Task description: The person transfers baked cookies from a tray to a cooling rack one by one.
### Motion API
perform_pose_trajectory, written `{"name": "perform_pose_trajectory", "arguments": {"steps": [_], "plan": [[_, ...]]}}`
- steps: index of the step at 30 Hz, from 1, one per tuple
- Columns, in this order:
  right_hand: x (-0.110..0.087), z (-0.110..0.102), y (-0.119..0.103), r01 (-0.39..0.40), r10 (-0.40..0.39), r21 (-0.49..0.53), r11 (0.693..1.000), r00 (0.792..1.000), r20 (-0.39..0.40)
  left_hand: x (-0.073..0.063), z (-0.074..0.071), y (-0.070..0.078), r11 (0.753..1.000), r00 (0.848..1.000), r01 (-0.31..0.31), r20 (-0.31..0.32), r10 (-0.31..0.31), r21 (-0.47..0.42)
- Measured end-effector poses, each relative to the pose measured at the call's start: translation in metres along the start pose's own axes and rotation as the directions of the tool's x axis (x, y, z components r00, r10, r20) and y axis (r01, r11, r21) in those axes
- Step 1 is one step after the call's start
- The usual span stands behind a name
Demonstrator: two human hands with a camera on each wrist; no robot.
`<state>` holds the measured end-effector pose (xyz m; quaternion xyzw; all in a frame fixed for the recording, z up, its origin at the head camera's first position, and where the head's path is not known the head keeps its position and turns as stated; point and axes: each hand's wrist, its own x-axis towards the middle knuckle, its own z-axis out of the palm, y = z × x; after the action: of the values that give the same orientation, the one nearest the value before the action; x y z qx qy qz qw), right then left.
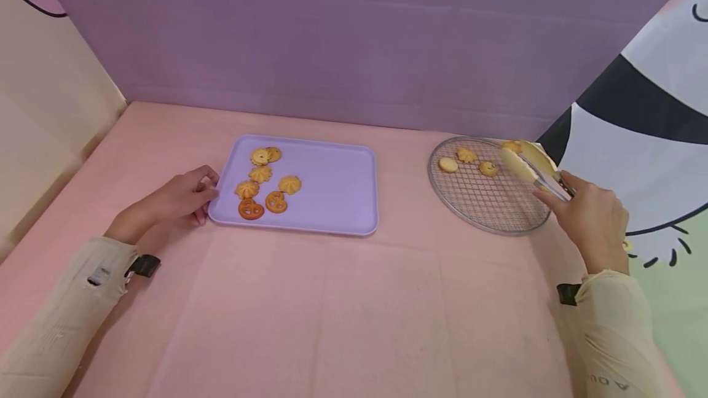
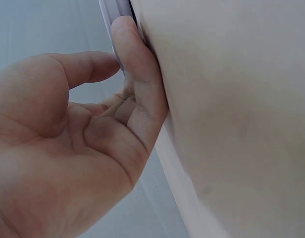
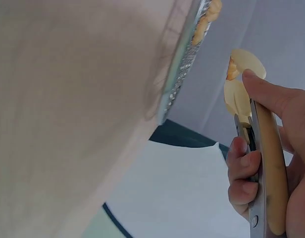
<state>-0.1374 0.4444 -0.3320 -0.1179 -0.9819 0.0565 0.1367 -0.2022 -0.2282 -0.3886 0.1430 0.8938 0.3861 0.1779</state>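
My left hand is at the left edge of a lavender rectangular tray, thumb and curled fingers at its rim. On the tray's left half lie several flower-shaped cookies and pretzels. At the right, my right hand grips metal tongs with pale, spoon-like tips. Between those tips is a golden cookie, held above the far right part of a round wire rack. The rack carries a flower-shaped cookie, a smooth oval cookie and a round cookie.
A pink cloth covers the table under the tray and rack. Behind stands a purple backdrop. To the right hangs a black-and-white patterned sheet, close to the right hand. A beige wall borders the left side.
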Motion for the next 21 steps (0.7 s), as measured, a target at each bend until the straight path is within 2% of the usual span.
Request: {"name": "perform_pose_trajectory", "arguments": {"steps": [6,21], "plan": [[0.001,0.005,0.010,-0.042,0.041,0.015,0.999,0.998,0.053,0.001,-0.001,-0.002,1.000,1.000,-0.011,0.000,0.011,0.008],[0.005,0.013,0.022,-0.061,0.063,-0.019,0.998,0.983,0.172,0.000,0.000,0.000,1.000,1.000,0.003,-0.006,-0.003,0.013]]}}
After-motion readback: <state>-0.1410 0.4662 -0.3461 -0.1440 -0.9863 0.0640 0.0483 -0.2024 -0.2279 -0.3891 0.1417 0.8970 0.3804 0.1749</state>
